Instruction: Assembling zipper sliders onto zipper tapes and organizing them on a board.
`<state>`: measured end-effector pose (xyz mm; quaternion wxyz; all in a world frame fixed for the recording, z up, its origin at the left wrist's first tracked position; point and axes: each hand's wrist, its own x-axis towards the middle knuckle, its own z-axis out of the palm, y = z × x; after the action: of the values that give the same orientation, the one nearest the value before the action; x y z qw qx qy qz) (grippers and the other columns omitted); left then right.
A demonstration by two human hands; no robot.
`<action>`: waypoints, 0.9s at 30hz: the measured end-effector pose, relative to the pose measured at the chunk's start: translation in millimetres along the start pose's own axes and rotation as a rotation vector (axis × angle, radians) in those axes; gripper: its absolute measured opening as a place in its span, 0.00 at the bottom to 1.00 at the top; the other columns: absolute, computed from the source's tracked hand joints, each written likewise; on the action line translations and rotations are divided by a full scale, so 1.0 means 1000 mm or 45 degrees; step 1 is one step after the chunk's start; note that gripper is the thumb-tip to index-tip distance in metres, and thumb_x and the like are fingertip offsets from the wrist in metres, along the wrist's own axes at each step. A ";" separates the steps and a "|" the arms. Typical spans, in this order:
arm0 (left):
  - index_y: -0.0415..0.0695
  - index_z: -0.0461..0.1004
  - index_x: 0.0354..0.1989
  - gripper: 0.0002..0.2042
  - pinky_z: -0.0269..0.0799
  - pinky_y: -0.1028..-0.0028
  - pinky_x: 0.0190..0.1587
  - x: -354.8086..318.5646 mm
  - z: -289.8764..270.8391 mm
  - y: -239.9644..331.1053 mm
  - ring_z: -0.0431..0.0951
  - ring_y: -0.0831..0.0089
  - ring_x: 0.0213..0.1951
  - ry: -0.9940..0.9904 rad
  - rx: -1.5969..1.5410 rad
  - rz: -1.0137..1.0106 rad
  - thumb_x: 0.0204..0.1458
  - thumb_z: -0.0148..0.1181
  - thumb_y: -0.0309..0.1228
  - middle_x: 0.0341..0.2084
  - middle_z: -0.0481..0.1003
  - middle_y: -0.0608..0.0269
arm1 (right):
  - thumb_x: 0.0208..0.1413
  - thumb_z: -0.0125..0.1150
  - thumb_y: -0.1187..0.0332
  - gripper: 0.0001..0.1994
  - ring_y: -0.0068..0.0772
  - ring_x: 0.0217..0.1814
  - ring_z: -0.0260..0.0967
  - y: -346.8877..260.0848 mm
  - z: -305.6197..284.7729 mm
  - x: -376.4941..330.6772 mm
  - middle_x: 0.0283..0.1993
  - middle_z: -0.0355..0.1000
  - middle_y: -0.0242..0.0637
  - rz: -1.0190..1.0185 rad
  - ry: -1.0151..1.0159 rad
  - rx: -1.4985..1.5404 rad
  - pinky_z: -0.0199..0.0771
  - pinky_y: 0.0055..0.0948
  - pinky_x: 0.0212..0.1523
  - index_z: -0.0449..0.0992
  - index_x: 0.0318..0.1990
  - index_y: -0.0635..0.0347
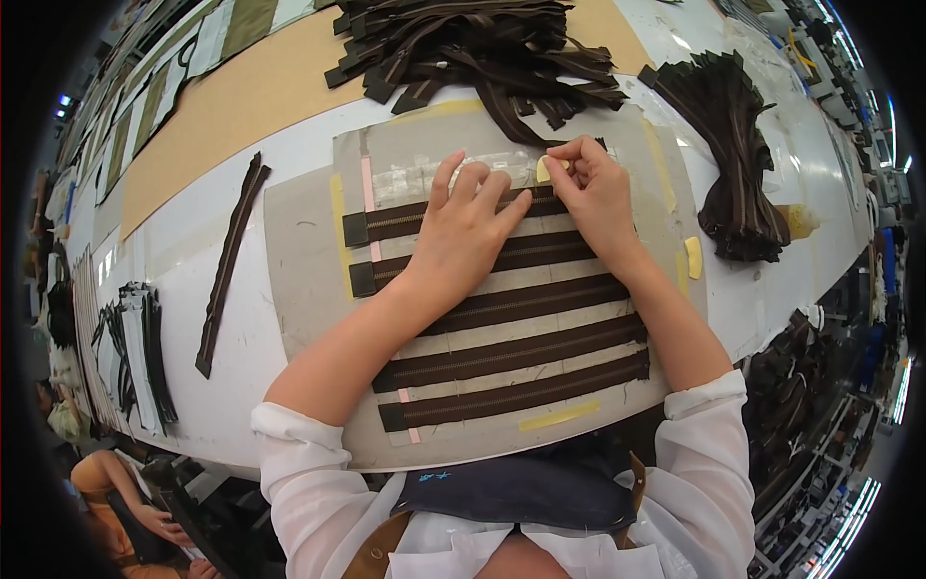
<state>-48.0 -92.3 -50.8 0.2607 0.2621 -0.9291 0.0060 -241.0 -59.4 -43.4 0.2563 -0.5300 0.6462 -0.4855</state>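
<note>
Several dark brown zippers (pixel 540 288) lie in parallel rows across a grey cardboard board (pixel 304 251). My left hand (pixel 463 222) rests on the upper rows, palm down with its fingers spread. Close by on the right, my right hand (pixel 600 198) pinches a pale yellow piece of tailor's chalk (pixel 543 173) at the top row. Black square tabs (pixel 356 230) show at the left ends of some zippers, beside a pink strip (pixel 367 183). Part of the top two zippers is hidden under my left hand.
A heap of brown zippers (pixel 463 43) lies beyond the board, one trailing onto it. A tied zipper bundle (pixel 738 159) sits at right, a single zipper (pixel 231 265) at left. Another yellow chalk piece (pixel 694 258) lies on the board's right side. Someone's arm (pixel 135 497) shows lower left.
</note>
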 end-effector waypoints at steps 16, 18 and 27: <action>0.52 0.81 0.49 0.20 0.45 0.55 0.71 -0.003 0.001 -0.002 0.69 0.67 0.52 0.020 -0.016 -0.001 0.47 0.57 0.21 0.42 0.72 0.68 | 0.61 0.61 0.73 0.05 0.12 0.22 0.58 -0.005 -0.003 -0.010 0.22 0.68 0.28 -0.009 -0.064 -0.010 0.59 0.19 0.24 0.73 0.38 0.67; 0.52 0.81 0.48 0.20 0.45 0.55 0.71 -0.003 0.003 -0.002 0.69 0.67 0.52 0.032 -0.014 0.000 0.47 0.57 0.21 0.42 0.71 0.68 | 0.62 0.61 0.74 0.04 0.07 0.24 0.56 -0.005 0.000 -0.009 0.24 0.66 0.20 -0.035 -0.084 -0.092 0.54 0.14 0.24 0.73 0.38 0.64; 0.50 0.81 0.46 0.15 0.42 0.56 0.73 -0.003 0.002 -0.003 0.69 0.66 0.53 0.048 0.039 0.041 0.49 0.58 0.25 0.38 0.70 0.67 | 0.61 0.62 0.74 0.04 0.08 0.23 0.56 -0.005 0.000 -0.009 0.23 0.68 0.22 -0.056 -0.089 -0.169 0.56 0.15 0.24 0.73 0.37 0.64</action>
<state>-45.2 -93.8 -54.2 0.2742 0.2508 -0.9279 0.0294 -236.2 -50.4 -40.1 0.2322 -0.5767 0.6558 -0.4283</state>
